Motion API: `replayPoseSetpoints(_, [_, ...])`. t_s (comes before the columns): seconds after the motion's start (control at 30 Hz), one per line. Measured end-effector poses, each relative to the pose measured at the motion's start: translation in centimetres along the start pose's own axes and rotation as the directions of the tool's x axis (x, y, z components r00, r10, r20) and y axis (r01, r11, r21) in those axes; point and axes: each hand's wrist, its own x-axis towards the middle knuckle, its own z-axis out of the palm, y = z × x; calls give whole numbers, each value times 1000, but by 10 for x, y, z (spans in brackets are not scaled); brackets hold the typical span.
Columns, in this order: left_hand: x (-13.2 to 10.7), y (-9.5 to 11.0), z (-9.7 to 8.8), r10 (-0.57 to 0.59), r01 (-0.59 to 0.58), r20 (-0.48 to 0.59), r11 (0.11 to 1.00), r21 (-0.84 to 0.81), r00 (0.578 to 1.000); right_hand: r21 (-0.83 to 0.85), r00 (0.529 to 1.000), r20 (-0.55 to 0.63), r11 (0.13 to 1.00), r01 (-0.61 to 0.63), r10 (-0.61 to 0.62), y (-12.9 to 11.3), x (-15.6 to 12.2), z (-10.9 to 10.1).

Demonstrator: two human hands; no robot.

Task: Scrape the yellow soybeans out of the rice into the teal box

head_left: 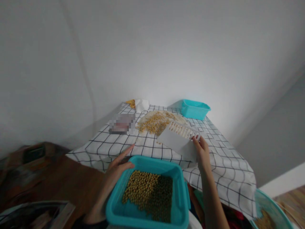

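Observation:
My right hand [201, 147] grips one end of a white slotted plastic board [177, 140], tilted above the front of the checked cloth. A teal basin [145, 159] sits below it, close to my body. Yellow soybeans [143, 187] cover part of its bottom, half of them in shadow. By the basin's far left corner, my left hand [119, 167] is open, with its forefinger stretched forward and its thumb at the rim. Its other fingers are hidden. Beyond the board, more soybeans [154, 122] lie spread in a pale patch on the cloth.
A checked cloth [147, 149] covers the table against the wall. On it are a second teal basin [195, 109] at back right, a white cloth [142, 105] at back left, and a pixelated flat thing [122, 124]. A tub [271, 206] with tan material stands at lower right.

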Motion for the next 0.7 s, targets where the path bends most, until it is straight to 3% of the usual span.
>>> replayPoseSetpoints(0.4, [-15, 14, -10, -11, 9, -22, 997, -80, 1000, 5, 999, 38, 1000, -6, 5, 1, 13, 10])
replayPoseSetpoints(0.7, [-11, 13, -7, 21, -19, -63, 999, 27, 998, 102, 995, 91, 994, -41, 31, 2, 10, 17])
